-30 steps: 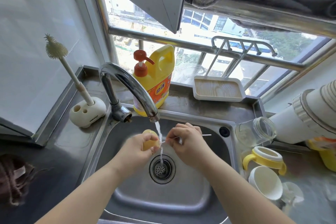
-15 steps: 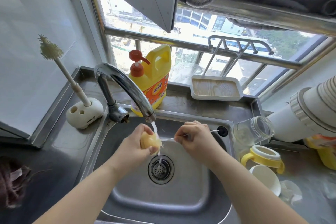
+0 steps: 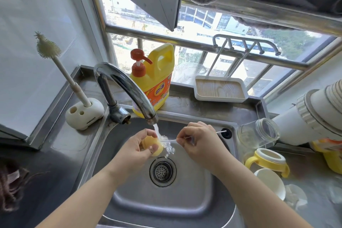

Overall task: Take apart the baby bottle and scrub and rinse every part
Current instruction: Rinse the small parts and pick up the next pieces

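While water runs from the curved chrome tap [image 3: 129, 87] over the steel sink [image 3: 185, 207], I see my left hand [image 3: 137, 152] curled round a small, soft-looking, rounded yellow bottle part [image 3: 153, 144], held just under the stream, wet and glossy, above the round drain strainer [image 3: 162, 171]. My right hand [image 3: 199, 144] pinches a thin white straw brush [image 3: 221, 132] whose tip points into that part. On the counter to the right lie the clear glass bottle body [image 3: 259, 133] on its side, the yellow handled collar [image 3: 266, 161] and a white cap [image 3: 270, 183].
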The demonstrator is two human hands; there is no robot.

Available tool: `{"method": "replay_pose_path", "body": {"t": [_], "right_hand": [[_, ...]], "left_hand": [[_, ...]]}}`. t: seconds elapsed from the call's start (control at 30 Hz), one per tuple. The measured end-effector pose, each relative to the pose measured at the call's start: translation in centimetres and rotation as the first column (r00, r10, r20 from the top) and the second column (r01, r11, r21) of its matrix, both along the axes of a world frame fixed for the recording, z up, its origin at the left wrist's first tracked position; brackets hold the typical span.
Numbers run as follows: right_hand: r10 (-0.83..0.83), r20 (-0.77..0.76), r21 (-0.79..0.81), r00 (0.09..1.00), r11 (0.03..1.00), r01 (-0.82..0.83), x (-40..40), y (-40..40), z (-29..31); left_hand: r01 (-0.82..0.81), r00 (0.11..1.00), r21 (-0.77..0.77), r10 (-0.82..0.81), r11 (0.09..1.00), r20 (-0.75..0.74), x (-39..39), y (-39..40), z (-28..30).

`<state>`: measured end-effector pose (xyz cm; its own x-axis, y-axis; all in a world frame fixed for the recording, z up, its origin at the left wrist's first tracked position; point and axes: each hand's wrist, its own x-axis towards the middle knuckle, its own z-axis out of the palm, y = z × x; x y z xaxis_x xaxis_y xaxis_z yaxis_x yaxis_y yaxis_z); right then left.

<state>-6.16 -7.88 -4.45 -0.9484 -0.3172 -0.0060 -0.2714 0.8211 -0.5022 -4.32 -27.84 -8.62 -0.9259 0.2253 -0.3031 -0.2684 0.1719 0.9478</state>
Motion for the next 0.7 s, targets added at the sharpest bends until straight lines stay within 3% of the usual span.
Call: {"method": "replay_pose_path", "body": {"t": [0.13, 0.37, 0.53, 0.7], "right_hand": [[0.03, -0.127, 0.113, 0.991, 0.994, -0.016, -0.1, -0.8, 0.0], [0.189, -0.204, 0.294, 0.961, 0.948, -0.124, 0.3, -2.6, -0.4], [0.119, -0.063, 0.054, 0.991, 0.992, -0.116, 0.6, -3.0, -1.1], [0.058, 0.062, -0.082, 0.996, 0.995, -0.052, 0.4, -1.8, -1.5]], "left_hand": [[0.025, 0.999, -0.026, -0.026, 0.999, -0.04, 0.0, 0.1, 0.0], [0.091, 0.981, -0.293, -0.136, 0.952, -0.137, 0.6, 0.3, -0.9], [0.091, 0.976, -0.326, -0.149, 0.941, -0.158, 0.4, 0.4, -0.3], [0.06, 0.994, -0.175, -0.075, 0.983, -0.08, 0.3, 0.6, -0.2]]}}
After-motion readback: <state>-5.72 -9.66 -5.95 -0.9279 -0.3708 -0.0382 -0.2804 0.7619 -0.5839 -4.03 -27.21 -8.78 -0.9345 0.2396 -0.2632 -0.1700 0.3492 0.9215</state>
